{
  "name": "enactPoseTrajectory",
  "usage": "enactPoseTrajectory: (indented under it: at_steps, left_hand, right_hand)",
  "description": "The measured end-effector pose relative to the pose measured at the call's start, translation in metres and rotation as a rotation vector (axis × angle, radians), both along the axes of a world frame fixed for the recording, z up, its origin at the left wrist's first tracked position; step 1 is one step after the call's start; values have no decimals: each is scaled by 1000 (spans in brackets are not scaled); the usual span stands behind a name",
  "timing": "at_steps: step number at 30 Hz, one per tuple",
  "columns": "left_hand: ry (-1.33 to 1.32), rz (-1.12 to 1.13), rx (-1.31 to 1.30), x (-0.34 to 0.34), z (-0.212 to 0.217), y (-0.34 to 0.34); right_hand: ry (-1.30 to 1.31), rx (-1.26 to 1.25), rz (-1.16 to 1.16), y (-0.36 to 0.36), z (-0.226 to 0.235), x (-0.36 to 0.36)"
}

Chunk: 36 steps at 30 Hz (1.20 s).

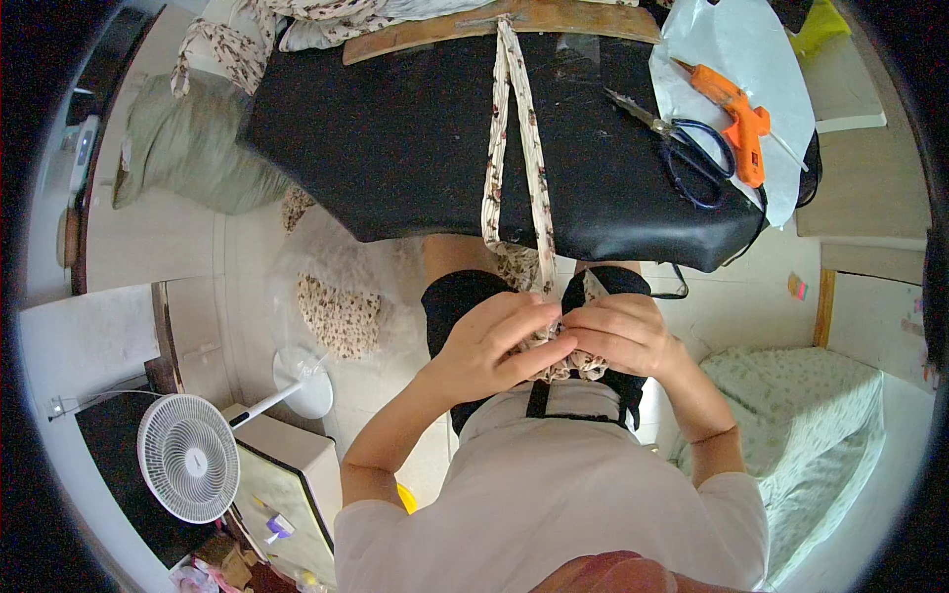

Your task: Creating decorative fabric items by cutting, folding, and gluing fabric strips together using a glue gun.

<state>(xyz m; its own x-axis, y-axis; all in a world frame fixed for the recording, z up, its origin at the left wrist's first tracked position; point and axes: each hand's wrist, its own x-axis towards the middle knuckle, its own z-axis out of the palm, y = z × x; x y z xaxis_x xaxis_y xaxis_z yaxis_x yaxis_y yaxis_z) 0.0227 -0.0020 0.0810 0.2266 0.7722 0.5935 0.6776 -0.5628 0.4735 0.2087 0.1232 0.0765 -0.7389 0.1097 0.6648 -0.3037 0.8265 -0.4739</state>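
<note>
The black-covered counter (395, 128) is filling the upper middle of the frame, and a curved wooden board (425, 40) is lying along its far edge. From that board, a long patterned strip (534, 148) is running in two lengths down the counter, one leading toward the hands. The left hand (484, 341) and right hand (633, 331) are meeting just below the frame's centre, their fingers gripping the bunched cloth (590, 366) between them; the exact fingertip contact is hiding in the folds. The cloth is looking light, soft and limp, more likely to be slipping or unfolding than breaking. Its thick gathers are probably offering the surest hold, while the narrow strip is seemingly suiting a flat pinch, without twisting.
</note>
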Motion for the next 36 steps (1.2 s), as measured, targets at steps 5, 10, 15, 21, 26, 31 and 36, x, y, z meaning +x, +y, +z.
enactPoseTrajectory:
  at_steps: [5,10,15,21,26,31,36]
  left_hand:
    - [-37,-12,85,2,-3,-6]
    - [2,-18,89,4,8,-12]
    - [-246,71,-117,11,-7,-12]
    - [-1070,359,-998,13,-12,-3]
    - [-1286,390,-995,22,-29,3]
    - [-1031,463,-943,23,-16,5]
    - [-1066,458,-806,27,-31,-7]
  right_hand:
    - [-14,-23,9,2,2,0]
    - [29,14,2,-2,-5,4]
    - [-78,-439,-71,-16,-26,8]
    - [-195,-1361,-234,-38,-45,0]
    - [-201,-1956,-158,-33,-41,-5]
    - [-255,-1857,-182,-35,-44,0]
    - [-244,-258,-213,-22,-25,5]
